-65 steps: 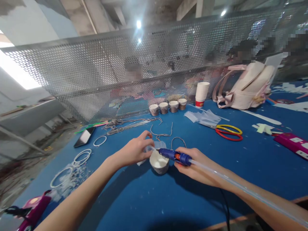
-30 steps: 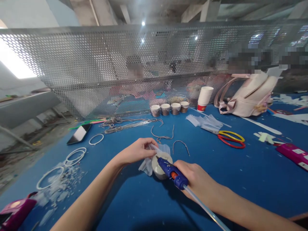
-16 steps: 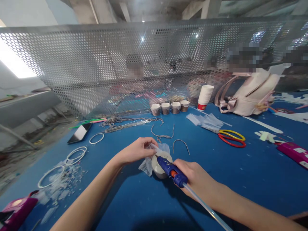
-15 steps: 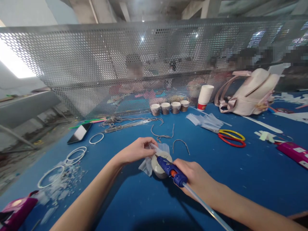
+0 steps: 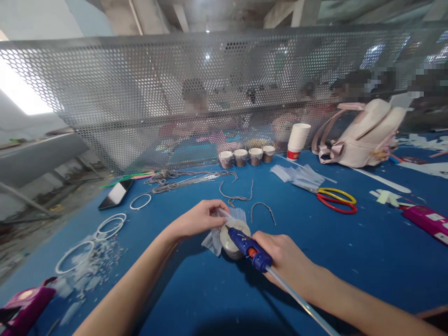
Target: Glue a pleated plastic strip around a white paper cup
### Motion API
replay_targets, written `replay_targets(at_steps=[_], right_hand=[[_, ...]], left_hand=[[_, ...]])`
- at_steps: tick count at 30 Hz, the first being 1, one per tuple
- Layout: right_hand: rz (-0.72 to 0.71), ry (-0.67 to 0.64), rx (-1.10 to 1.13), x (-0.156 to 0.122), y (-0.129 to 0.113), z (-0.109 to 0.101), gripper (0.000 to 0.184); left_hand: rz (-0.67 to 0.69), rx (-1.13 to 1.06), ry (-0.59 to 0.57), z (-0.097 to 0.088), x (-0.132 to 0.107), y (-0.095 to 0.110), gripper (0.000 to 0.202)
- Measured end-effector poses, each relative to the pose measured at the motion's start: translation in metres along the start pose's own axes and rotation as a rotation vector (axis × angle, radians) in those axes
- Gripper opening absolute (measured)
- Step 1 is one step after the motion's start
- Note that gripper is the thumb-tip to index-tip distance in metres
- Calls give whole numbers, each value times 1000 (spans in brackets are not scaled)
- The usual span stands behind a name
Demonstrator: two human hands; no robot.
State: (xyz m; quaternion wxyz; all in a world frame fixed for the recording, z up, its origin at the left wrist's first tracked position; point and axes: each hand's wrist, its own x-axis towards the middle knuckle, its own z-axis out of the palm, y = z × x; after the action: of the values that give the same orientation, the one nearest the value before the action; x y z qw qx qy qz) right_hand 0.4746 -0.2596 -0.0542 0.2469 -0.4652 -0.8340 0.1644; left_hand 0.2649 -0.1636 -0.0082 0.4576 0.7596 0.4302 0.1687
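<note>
In the middle of the table stands a small paper cup (image 5: 231, 248) with pale pleated fabric (image 5: 212, 242) around its far and left sides. My left hand (image 5: 206, 215) pinches the fabric at the cup's left rim, thumb and fingers closed on it. A blue hot glue gun (image 5: 249, 249) is wrapped in my right hand (image 5: 280, 254), its nozzle at the cup's rim beside my left fingertips. A clear glue stick (image 5: 297, 298) trails out of the gun's back. Part of the cup is hidden by the gun.
Several wrapped cups (image 5: 241, 158) and a paper cup stack (image 5: 298, 141) line the perforated metal screen (image 5: 140, 93). Scissors (image 5: 338, 200), cord pieces (image 5: 264, 207), white rings (image 5: 140, 201), a phone (image 5: 115, 194) and a pale backpack (image 5: 364, 135) lie around. People sit behind the screen.
</note>
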Motion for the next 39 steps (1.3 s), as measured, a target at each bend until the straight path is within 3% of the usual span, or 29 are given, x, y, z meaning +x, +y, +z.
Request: replay_targets(at_steps=[27,39], right_hand=[[-23,-25,-37,-1,1,2,4],[-22,66,-73,-4,-1,2,7]], left_hand=[[-3,16,-21,-2,-2,3,17],[-30,-91,-37,-2,-1,-1,16]])
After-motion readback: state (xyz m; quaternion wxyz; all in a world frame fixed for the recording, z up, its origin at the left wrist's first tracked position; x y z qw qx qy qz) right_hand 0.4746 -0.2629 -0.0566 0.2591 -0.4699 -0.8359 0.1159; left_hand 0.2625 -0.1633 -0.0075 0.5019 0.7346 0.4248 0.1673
